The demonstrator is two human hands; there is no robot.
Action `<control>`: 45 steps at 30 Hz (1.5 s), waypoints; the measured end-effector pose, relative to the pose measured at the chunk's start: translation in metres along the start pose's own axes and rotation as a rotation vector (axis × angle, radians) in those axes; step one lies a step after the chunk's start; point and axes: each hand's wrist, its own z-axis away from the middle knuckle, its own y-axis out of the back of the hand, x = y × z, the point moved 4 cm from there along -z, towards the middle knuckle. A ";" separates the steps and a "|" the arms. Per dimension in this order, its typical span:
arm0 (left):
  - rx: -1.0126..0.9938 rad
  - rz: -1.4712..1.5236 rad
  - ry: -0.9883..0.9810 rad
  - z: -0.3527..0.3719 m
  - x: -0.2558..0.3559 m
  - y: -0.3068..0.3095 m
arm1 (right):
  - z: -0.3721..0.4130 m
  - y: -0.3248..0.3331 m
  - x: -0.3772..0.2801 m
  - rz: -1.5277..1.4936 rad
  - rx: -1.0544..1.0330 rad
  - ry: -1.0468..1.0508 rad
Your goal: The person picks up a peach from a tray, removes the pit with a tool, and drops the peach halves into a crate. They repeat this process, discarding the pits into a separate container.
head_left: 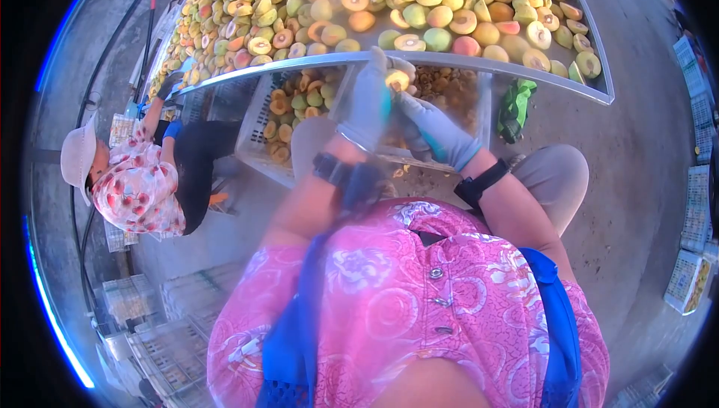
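Head view: my grey-gloved left hand (368,101) and grey-gloved right hand (433,127) meet at the near metal rim of the wide tray of halved peaches (479,62). Both pinch one yellow-orange peach half (397,79), left fingers pressed together, right fingers curled. A white plastic crate (258,120) sits below left. The bare concrete floor (644,153) lies open on the right.

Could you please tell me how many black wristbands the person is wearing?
2: one wristband at the wrist of the gloved left hand, the other at the right hand. Both hands meet at a cut fruit.
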 end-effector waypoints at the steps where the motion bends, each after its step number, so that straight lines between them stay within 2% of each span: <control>1: -0.058 0.112 0.134 0.002 0.002 -0.002 | -0.001 0.005 0.002 0.002 -0.001 -0.004; 3: -0.077 0.099 0.162 0.006 0.008 -0.002 | -0.005 0.008 0.011 -0.152 -0.155 -0.111; 5: -0.106 0.082 0.192 0.004 0.004 0.002 | -0.002 0.003 0.009 -0.069 -0.100 -0.076; 7: -0.195 -0.438 -0.060 -0.003 0.001 0.007 | 0.000 0.004 0.009 0.015 -0.041 -0.046; 8: -0.192 -0.435 -0.059 -0.005 0.002 0.010 | 0.000 0.004 0.013 -0.071 -0.083 -0.117; 10: -0.365 -0.409 -0.073 -0.005 0.006 0.007 | -0.003 0.009 0.019 -0.155 -0.127 -0.189; 11: -0.363 -0.408 -0.075 -0.004 0.009 0.009 | -0.005 0.008 0.021 -0.264 -0.244 -0.227; 12: -0.383 -0.290 0.018 -0.002 0.010 0.010 | -0.006 0.005 0.023 -0.374 -0.362 -0.265; 13: -0.401 -0.170 0.108 0.001 0.012 0.008 | -0.006 0.002 0.023 -0.371 -0.362 -0.267; 14: -0.401 -0.168 0.104 0.005 0.016 0.005 | -0.006 -0.005 0.021 -0.471 -0.464 -0.248; 15: -0.301 0.059 0.214 0.010 0.016 0.003 | -0.005 -0.011 0.018 -0.571 -0.566 -0.228; 16: -0.195 0.287 0.322 0.013 0.013 0.003 | -0.008 -0.010 0.020 -0.568 -0.568 -0.232; 17: -0.189 0.289 0.318 0.011 0.008 0.003 | -0.011 -0.011 0.024 -0.665 -0.632 -0.229; 19: 0.014 0.335 0.172 0.002 -0.004 0.015 | -0.010 -0.017 0.022 -0.761 -0.701 -0.232; 21: 0.036 0.404 0.150 -0.003 -0.004 0.036 | -0.007 -0.021 0.018 -0.788 -0.453 -0.204; 22: 0.051 0.473 0.133 -0.007 -0.003 0.048 | -0.010 -0.018 0.021 -0.785 -0.464 -0.199; 23: 0.232 -0.183 -0.275 -0.016 -0.004 0.073 | -0.012 -0.014 0.025 -0.850 -0.624 -0.227; 24: 0.202 -0.023 -0.239 -0.041 -0.022 0.129 | -0.012 -0.011 0.027 -0.910 -0.782 -0.256; 25: 0.195 0.567 -0.022 -0.023 0.015 0.113 | -0.014 -0.006 0.030 -0.925 -0.706 -0.270; 26: 0.343 0.190 -0.167 -0.028 0.028 0.136 | -0.017 -0.002 0.033 -0.917 -0.711 -0.260; 28: 0.458 -0.305 -0.270 -0.031 0.054 0.148 | -0.024 0.009 0.042 -0.830 -0.518 -0.203; 29: 0.460 -0.303 -0.272 -0.035 0.058 0.146 | -0.025 0.013 0.045 -0.782 -0.378 -0.181; 31: 0.394 -1.067 -0.431 -0.051 0.073 0.127 | -0.029 0.015 0.048 -0.792 -0.355 -0.157; 34: 0.326 -1.220 -0.374 -0.105 0.056 0.103 | -0.032 0.017 0.045 -0.746 -0.289 -0.138; 36: 0.201 -1.344 -0.250 -0.139 0.039 0.085 | -0.032 0.015 0.040 -0.692 -0.244 -0.138; 37: 0.196 -1.341 -0.257 -0.150 0.038 0.074 | -0.029 0.010 0.036 -0.680 -0.220 -0.185; 38: 0.249 -1.458 -0.218 -0.160 0.037 0.065 | -0.028 0.008 0.035 -0.670 -0.196 -0.233; 39: 0.305 -1.575 -0.177 -0.167 0.038 0.060 | -0.027 0.007 0.035 -0.654 -0.232 -0.245; 40: 0.300 -1.574 -0.177 -0.172 0.039 0.058 | -0.027 0.008 0.036 -0.656 -0.228 -0.243; 42: 0.233 -1.728 -0.028 -0.177 0.033 0.057 | -0.025 0.008 0.037 -0.635 -0.303 -0.211; 45: 0.175 -1.719 -0.117 -0.167 0.036 0.057 | -0.018 0.001 0.025 -0.626 -0.177 -0.185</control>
